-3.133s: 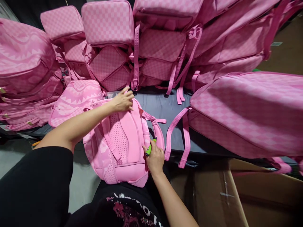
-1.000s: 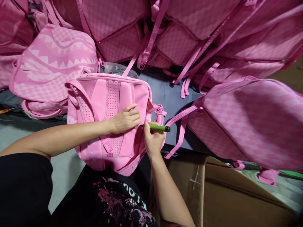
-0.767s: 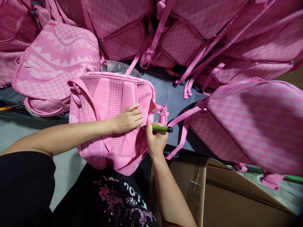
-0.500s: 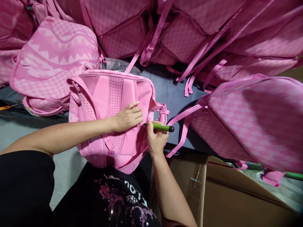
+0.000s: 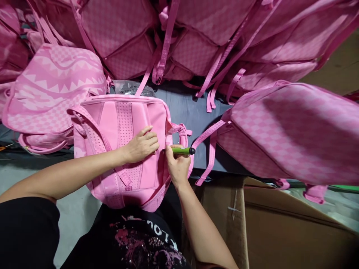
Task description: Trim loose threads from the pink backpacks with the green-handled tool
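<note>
A pink backpack [image 5: 108,123] rests with its padded back panel and shoulder straps facing up, against the front edge of the dark table. On that panel lies my left hand [image 5: 143,145], its fingers bent together over the edge of a pad near the right side. My right hand [image 5: 178,164] is closed round a green pen [image 5: 182,151] with a black end pointing right. The pen's tip points left towards the backpack's side, close to my left fingertips; whether it touches the fabric I cannot tell. Beside the pen hangs a knotted strap [image 5: 183,132].
To the left sits a pink backpack with a zigzag pattern [image 5: 61,80]; to the right lies a checkered backpack [image 5: 303,127]. Several more are heaped at the back. A clear plastic bag [image 5: 131,89] is on the dark tabletop [image 5: 185,108]. An open cardboard box [image 5: 238,224] stands at lower right.
The view has shifted, so the backpack and both hands appear further left and the neighbouring bags have moved in frame. Both hands keep nearly the same hold on the backpack and pen.
</note>
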`<state>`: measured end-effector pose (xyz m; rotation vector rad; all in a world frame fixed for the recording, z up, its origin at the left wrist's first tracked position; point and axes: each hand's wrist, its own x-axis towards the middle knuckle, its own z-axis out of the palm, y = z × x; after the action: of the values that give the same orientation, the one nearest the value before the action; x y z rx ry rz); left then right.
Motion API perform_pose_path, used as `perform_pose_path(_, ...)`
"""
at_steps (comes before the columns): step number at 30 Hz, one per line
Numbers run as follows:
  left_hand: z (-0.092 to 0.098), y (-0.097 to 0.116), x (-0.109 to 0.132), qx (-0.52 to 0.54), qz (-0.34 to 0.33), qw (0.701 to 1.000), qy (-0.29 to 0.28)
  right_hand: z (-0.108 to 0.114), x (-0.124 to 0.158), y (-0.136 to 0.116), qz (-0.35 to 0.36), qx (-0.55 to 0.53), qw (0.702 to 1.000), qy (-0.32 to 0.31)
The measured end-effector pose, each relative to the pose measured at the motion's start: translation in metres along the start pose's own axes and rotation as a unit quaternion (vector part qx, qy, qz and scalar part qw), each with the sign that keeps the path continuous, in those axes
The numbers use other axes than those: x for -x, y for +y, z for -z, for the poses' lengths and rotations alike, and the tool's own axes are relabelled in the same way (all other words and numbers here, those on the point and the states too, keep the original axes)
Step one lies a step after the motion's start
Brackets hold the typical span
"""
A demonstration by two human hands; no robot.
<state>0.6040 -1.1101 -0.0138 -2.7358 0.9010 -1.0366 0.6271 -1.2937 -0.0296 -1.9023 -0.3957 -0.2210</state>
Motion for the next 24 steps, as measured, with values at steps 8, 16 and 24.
perform_pose_path(8,0.003,0.000,-0.006,0.003,0.005,1.000,-0.026,-0.001,0.001,0.001,-0.003,-0.005,1.000,0.006)
perform_pose_path(16,0.042,-0.043,-0.039,0.002,-0.031,0.962,-0.272,0.025,0.031,0.007,-0.026,-0.085,0.996,0.006)
perform_pose_path(24,0.153,0.011,-0.043,-0.023,0.009,0.987,-0.161,0.063,0.055,-0.042,0.225,0.008,0.970,0.095)
